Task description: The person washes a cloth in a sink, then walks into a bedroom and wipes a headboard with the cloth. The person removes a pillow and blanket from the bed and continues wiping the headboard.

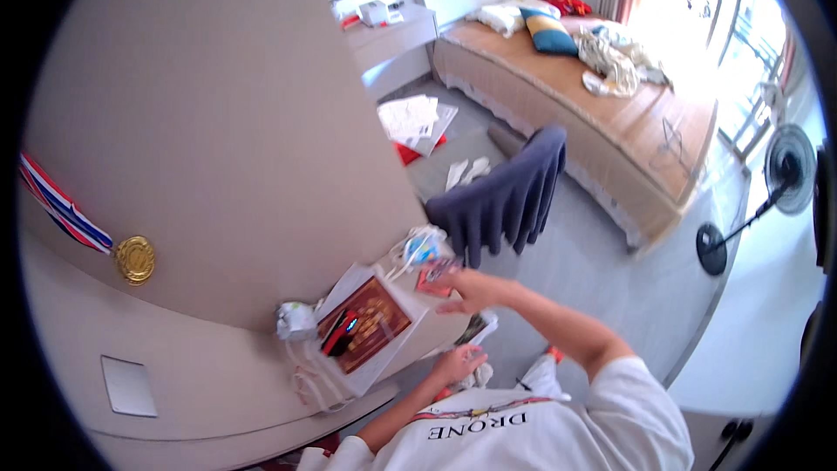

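Observation:
My right hand [475, 291] reaches across to the left, its fingers on a small red packet [431, 280] at the end of the cabinet top. The thumb sits lower, a little apart from the fingers. Just beyond the packet is a clear bag with blue and white contents [425, 247]. Lower and closer to my body, my left hand [455, 366] has its fingers curled; something small and pale shows at the fingertips, too blurred to name. White crumpled material [479, 376] is beside that hand.
Left of my hands, a brown patterned box [384, 317] rests on white sheets with a black-and-red object [338, 337]. A silvery bundle [296, 321] is beside it. Ahead stands a chair draped in dark cloth [506, 187]; a bed [602, 131] and standing fan [789, 170] are farther off.

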The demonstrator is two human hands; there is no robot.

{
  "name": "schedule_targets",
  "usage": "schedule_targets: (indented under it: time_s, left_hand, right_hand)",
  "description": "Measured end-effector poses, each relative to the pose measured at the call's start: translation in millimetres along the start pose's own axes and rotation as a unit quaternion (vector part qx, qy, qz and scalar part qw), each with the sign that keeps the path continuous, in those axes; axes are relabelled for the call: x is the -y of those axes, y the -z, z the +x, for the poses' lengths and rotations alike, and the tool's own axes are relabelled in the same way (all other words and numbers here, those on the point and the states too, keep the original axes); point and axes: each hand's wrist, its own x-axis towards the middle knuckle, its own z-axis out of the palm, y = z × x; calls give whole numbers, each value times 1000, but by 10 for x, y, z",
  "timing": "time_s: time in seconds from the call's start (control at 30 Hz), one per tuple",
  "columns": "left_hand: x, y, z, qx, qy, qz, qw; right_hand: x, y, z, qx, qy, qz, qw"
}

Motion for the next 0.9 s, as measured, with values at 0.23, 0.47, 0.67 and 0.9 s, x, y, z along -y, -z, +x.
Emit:
schedule_targets:
  time_s: [0.23,0.47,0.67,0.9]
  left_hand:
    - [-1631,-818,1154,27,-24,5,999]
    - [-3568,-498,2206,163,-158,-395,890]
    - [-4688,127,3389,181,-195,-762,590]
    - [-5482,-758,5345,385,-16,-837,388]
  right_hand:
    - [-1053,774,-2583,-101,-217,189,952]
    - [-1780,2116,-4064,-407,-278,309,813]
    - [-2706,3112,-4077,-536,-287,145,780]
    - [-3315,4396,-3295,-560,-290,336,699]
